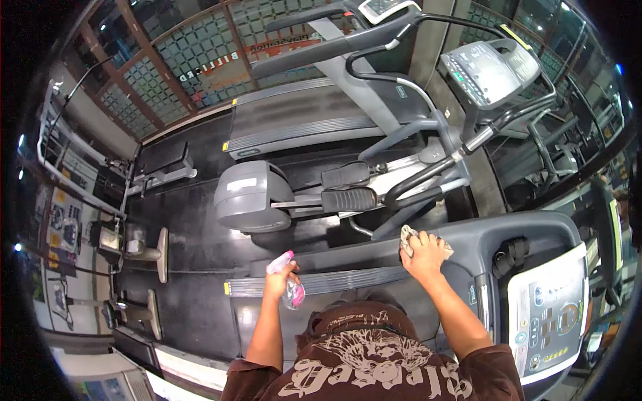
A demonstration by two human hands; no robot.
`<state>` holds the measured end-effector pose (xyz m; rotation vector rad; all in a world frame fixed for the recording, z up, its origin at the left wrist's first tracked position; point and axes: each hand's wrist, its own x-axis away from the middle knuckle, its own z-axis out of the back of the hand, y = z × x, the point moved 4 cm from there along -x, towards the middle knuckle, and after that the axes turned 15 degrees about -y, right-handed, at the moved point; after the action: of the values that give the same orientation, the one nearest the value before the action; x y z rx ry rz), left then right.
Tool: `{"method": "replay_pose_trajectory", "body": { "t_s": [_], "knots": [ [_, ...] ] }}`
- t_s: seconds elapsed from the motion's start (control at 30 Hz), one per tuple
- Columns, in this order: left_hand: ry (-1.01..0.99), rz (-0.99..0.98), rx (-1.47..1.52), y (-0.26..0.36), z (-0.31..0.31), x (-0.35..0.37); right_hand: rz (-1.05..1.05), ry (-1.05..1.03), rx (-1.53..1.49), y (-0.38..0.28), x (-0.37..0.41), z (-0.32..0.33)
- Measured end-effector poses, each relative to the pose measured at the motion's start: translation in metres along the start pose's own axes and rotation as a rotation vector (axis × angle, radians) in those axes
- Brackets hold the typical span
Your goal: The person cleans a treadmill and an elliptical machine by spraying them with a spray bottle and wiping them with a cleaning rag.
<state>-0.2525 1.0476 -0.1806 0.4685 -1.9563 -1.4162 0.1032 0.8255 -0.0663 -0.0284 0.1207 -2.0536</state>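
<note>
Right grip [422,254] bunches crumpled cloth [405,235] (left grip [279,281]: clear plastic bottle [294,294]).

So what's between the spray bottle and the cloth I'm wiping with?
In the head view, only the treadmill's grey ribbed side rail runs between the spray bottle in the left hand and the cloth under the right hand.

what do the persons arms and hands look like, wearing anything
Both arms are bare below short dark brown shirt sleeves. The left hand and right hand have no gloves, and no watch or band shows on either wrist. The shirt carries a cream printed graphic and lettering.
</note>
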Motion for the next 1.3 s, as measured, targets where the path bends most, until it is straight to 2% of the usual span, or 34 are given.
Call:
{"method": "replay_pose_trajectory", "body": {
  "t_s": [0.27, 0.4, 0.5, 0.6, 0.73, 0.8, 0.93, 1.03, 1.07, 1.1, 1.2, 1.27, 1.3],
  "knots": [
    [0.003, 0.006, 0.107, 0.007, 0.003, -0.002, 0.001, 0.098, -0.027, -0.042, -0.010, -0.016],
    [-0.006, -0.009, 0.163, 0.008, 0.001, 0.000, 0.104, 0.057, -0.036, -0.086, -0.025, -0.028],
    [-0.003, -0.044, 0.170, 0.003, 0.002, -0.001, 0.222, -0.087, -0.001, -0.127, -0.040, -0.037],
    [0.004, -0.070, 0.121, 0.005, -0.002, 0.003, 0.313, -0.094, -0.031, -0.141, -0.045, -0.038],
    [0.006, -0.040, 0.090, 0.009, -0.001, 0.004, 0.314, -0.246, 0.039, -0.101, -0.025, -0.009],
    [-0.012, -0.034, 0.101, 0.013, -0.001, 0.004, 0.188, -0.281, 0.107, -0.056, -0.016, 0.005],
    [-0.007, -0.038, 0.105, 0.012, -0.001, 0.004, -0.129, -0.094, 0.063, 0.032, -0.003, 0.041],
    [-0.010, -0.027, 0.119, 0.011, 0.000, 0.004, -0.214, -0.094, 0.063, 0.024, -0.001, 0.017],
    [-0.012, -0.027, 0.133, 0.011, 0.000, 0.005, -0.148, -0.051, -0.002, 0.005, -0.001, 0.000],
    [-0.012, -0.021, 0.122, 0.012, 0.001, 0.005, -0.083, -0.012, 0.060, -0.031, -0.003, -0.006],
    [-0.015, -0.007, 0.111, 0.014, 0.000, 0.005, 0.020, -0.172, 0.020, -0.121, -0.020, -0.027],
    [-0.021, -0.004, 0.134, 0.014, 0.001, 0.005, 0.225, -0.113, -0.064, -0.165, -0.030, -0.058],
    [-0.037, 0.001, 0.111, 0.019, 0.001, 0.006, 0.276, -0.184, -0.052, -0.182, -0.035, -0.058]
  ]
}}
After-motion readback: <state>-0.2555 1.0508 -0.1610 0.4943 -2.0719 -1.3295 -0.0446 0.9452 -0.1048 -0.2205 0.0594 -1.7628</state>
